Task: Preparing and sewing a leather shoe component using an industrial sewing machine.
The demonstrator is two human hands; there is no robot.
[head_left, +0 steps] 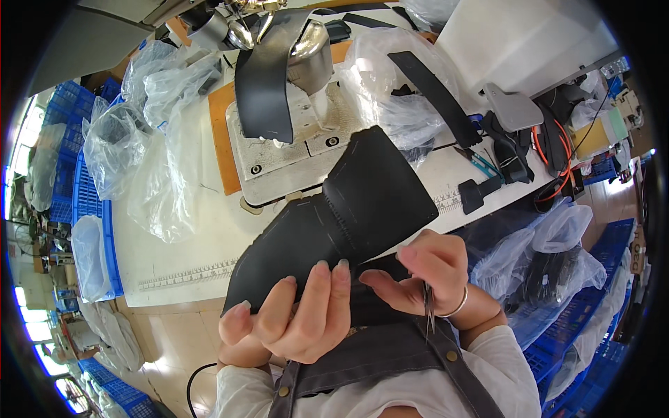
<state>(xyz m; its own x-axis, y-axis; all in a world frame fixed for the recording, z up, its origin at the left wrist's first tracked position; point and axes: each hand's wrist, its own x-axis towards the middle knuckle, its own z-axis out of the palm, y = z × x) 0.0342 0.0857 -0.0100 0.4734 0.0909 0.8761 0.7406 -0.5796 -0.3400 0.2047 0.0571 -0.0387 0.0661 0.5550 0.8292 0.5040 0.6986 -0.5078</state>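
Observation:
A stitched black leather piece (pixel 348 209), made of two joined panels with pale seam lines, is held up in front of me over the table's front edge. My left hand (pixel 293 317) grips its lower edge with thumb and fingers. Close beside it, my right hand (pixel 425 272) pinches the same lower edge, and a small pair of metal snips (pixel 429 306) hangs from its fingers, blades pointing down. A thin bangle sits on the right wrist.
A sewing machine (pixel 293 83) with a black leather strip (pixel 265 76) draped over it stands on the white table (pixel 174 251). Clear plastic bags (pixel 139 132) lie at left, more black strips (pixel 435 94) and tools at right. Blue crates (pixel 578 334) with bagged goods flank me.

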